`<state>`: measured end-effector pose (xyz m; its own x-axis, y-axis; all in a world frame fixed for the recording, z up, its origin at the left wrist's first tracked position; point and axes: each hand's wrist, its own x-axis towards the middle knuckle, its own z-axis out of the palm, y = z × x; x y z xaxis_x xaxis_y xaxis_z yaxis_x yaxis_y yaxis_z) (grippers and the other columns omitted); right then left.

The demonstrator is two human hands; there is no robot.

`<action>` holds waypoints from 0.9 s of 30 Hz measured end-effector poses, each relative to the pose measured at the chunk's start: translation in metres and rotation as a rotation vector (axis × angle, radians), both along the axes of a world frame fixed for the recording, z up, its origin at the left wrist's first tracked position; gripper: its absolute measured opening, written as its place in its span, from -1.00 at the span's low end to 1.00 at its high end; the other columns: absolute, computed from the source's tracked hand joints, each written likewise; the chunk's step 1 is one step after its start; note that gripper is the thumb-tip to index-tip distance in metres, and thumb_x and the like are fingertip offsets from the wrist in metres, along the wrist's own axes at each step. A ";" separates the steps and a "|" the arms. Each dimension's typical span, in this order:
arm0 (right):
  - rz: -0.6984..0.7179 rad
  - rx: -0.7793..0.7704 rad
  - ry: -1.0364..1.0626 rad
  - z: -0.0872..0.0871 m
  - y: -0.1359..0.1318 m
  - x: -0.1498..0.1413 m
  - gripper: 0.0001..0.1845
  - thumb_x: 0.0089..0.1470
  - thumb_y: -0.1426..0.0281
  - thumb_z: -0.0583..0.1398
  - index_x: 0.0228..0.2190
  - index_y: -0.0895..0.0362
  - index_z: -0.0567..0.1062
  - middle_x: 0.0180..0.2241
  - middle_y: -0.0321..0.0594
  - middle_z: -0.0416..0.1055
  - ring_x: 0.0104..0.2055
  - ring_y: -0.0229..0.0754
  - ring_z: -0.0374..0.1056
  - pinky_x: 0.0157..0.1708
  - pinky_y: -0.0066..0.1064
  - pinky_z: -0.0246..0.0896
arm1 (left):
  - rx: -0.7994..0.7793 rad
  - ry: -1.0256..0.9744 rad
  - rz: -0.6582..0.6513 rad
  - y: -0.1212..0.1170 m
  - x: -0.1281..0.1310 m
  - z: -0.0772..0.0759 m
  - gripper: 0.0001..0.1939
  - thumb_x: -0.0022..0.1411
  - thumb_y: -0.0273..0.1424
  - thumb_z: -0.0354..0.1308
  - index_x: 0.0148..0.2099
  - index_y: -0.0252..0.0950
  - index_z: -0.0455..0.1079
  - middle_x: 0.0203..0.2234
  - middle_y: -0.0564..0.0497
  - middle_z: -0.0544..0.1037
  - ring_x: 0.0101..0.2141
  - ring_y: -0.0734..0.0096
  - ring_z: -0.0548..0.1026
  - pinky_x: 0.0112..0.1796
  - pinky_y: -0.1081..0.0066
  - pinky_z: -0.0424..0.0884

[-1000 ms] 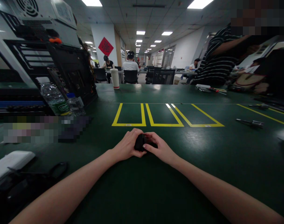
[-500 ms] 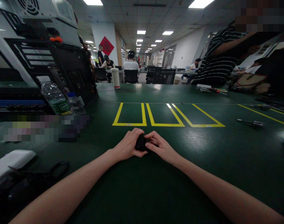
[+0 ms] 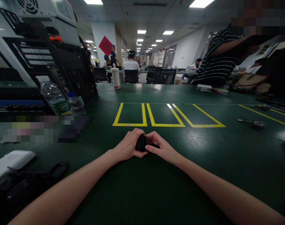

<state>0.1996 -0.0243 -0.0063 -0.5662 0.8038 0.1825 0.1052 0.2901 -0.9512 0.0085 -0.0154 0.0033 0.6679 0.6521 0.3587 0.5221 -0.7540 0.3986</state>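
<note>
Between my two hands is a small black block-like object [image 3: 140, 143]; its exact kind is too dark to make out. My left hand [image 3: 129, 144] wraps round its left side, thumb below and fingers over the top. On the right side, my right hand [image 3: 159, 147] pinches the object's edge with thumb and fingertips. Both hands are just above or on the dark green tabletop [image 3: 144, 187], nearer to me than the yellow tape outlines [image 3: 168, 125]. The object's underside and back are hidden.
At left stand a water bottle [image 3: 54, 97], a smaller blue-capped bottle [image 3: 75, 103] and dark computer hardware [image 3: 72, 65]. A white cup [image 3: 115, 78] is at the far edge. A screwdriver-like tool [image 3: 252, 123] lies right. A person in a striped shirt [image 3: 217, 59] stands beyond.
My right thumb and fingers have shifted slightly on the right side of the black object. My left hand keeps its hold. In the background, a standing person has moved right.
</note>
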 end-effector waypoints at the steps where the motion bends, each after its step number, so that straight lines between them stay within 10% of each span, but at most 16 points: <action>1: -0.005 -0.007 0.012 0.000 0.000 -0.001 -0.75 0.02 0.43 0.13 -0.20 0.10 0.25 -0.19 -0.24 0.27 -0.14 -0.23 0.28 -0.13 -0.26 0.21 | 0.006 -0.002 -0.002 0.000 0.000 0.000 -0.42 -0.02 -0.33 0.18 -0.02 -0.26 -0.05 -0.17 -0.09 0.20 -0.22 0.23 0.28 -0.24 0.27 0.25; 27: -0.032 -0.047 0.004 0.000 0.002 0.000 -0.65 -0.04 0.47 0.17 -0.16 0.10 0.25 -0.15 -0.23 0.27 -0.07 -0.20 0.25 -0.03 -0.21 0.14 | -0.039 -0.028 0.032 0.004 -0.002 -0.008 -0.35 -0.07 -0.32 0.25 0.01 -0.22 -0.04 -0.18 -0.05 0.26 -0.23 0.23 0.31 -0.21 0.22 0.28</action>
